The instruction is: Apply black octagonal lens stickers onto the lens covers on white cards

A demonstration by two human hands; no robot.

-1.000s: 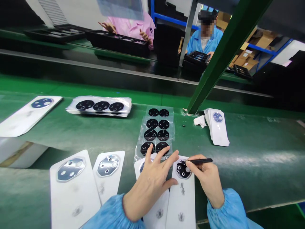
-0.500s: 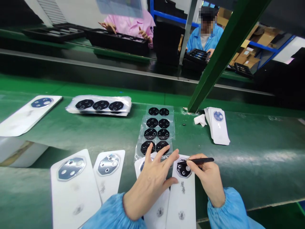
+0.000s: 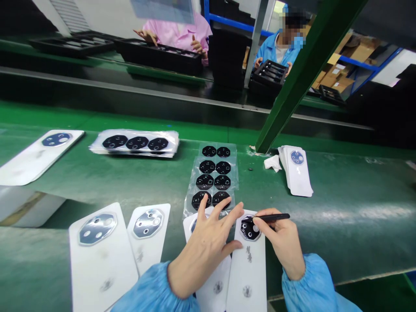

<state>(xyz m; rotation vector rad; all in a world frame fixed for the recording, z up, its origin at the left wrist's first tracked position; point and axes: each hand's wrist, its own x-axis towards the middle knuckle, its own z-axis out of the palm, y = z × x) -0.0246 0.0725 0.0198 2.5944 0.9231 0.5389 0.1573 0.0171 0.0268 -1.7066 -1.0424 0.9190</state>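
My right hand (image 3: 283,242) pinches slim black tweezers (image 3: 273,217), their tip end at the black octagonal lens film (image 3: 250,229) on a white phone back panel (image 3: 248,273). My left hand (image 3: 204,242) is spread open, palm down, over a second white panel (image 3: 212,277) and its neighbour's edge. Its fingertips reach the lowest row of a clear sheet of black octagonal films (image 3: 214,175). That second panel's lens area is mostly hidden by the left hand. Left of it lie a large white panel (image 3: 100,264) and a smaller one (image 3: 147,242), both with silvery-blue lens areas.
A stack of clear film sheets (image 3: 134,143) lies at the back, with more white panels (image 3: 42,158) far left. Right are a panel stack (image 3: 297,171) and crumpled white paper (image 3: 272,163). A green post (image 3: 292,95) rises behind; two co-workers handle black trays (image 3: 162,55) across the line.
My hands and the tweezers have hardly moved. Across the line, the co-worker in blue has turned their head and now has both hands at a tilted black tray.
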